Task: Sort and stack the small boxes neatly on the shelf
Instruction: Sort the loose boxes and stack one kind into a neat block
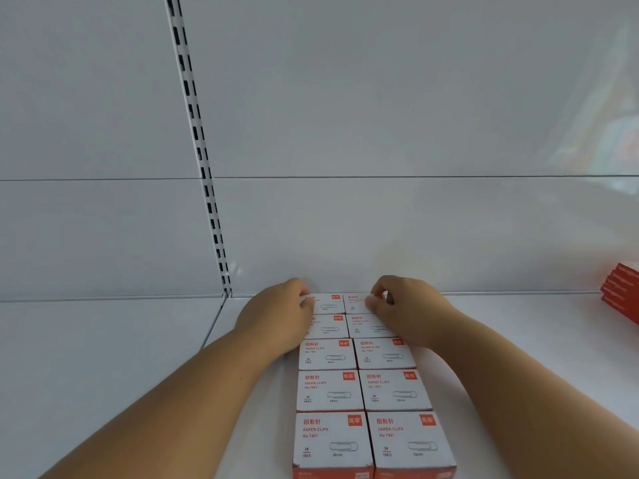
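**Both hands at the back pair of a two-wide block of paper-clip boxes**

Shelf [121,357]: white, with a white back panel [380,133] behind it. A slotted upright strip [193,133] runs down the panel left of centre and meets the shelf at a seam between two shelf sections.

Paper-clip boxes [363,388]: white tops with red print reading "PAPER CLIPS" and a red square logo at each top right corner. They lie flat in two columns and five rows, running from the near edge of the view back to the panel. Sides touch; rows are square to each other. The red fronts of the nearest pair show at the bottom edge.

Left hand [276,318]: palm down at the left edge of the block, over the second and back rows. Its fingers curl round the back-left box [328,303], with the thumb on the box's top near its left edge. It grips that box.

Right hand [404,305]: on the right side of the far rows. Fingers are bent and the tips pinch the back-right box [356,303] at its far right corner. The heel of the hand covers part of the box in the row in front.

Far right, by the panel: a stack of red flat items [622,292], cut off by the frame edge, well apart from the block. What they are cannot be told.
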A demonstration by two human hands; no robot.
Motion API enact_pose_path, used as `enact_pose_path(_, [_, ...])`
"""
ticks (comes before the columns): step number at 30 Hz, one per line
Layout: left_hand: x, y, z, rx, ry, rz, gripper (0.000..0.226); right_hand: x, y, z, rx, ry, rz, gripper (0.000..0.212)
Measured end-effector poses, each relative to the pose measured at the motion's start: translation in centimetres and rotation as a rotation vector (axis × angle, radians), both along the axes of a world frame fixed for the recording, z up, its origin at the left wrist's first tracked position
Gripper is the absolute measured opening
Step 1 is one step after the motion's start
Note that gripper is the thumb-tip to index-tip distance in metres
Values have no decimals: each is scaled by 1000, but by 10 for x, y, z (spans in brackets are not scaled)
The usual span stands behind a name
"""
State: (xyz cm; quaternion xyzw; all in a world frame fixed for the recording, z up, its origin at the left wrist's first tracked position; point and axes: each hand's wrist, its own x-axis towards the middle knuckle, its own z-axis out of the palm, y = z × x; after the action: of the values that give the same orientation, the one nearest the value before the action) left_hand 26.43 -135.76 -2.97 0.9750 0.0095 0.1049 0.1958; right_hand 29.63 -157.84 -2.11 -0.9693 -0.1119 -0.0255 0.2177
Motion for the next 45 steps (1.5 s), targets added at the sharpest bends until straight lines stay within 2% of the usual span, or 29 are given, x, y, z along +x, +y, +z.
enact_pose_path(7, [-4,0,3,6,15,-36,25,-10,1,3,-3,-6,-28,25])
enact_pose_path(11, [-16,-1,16,-76,68,-29,44,-27,-4,16,-4,-6,-81,34])
enact_pose_path(15, [-54,5,40,98,109,-111,33,-72,-17,34,-19,-95,-86,26])
enact_pose_path(21, [-155,15,34,107,84,-256,38,-167,-34,25,-92,-27,3,51])
enact_pose_path(23, [-170,12,27,103,74,-276,37,-183,-36,22,-118,-19,-8,61])
enact_pose_path(28, [-180,8,24,73,16,-299,27,-190,-41,18,-189,-134,-38,80])
enact_pose_path(30, [-182,8,19,72,2,-303,22,-190,-45,15,-231,-105,6,75])
enact_pose_path(35, [-182,6,7,135,-77,-279,31,-182,-44,9,-284,-114,117,55])
enact_pose_path(45, [-186,3,4,101,-80,-217,29,-178,-49,-4,-236,-253,185,56])
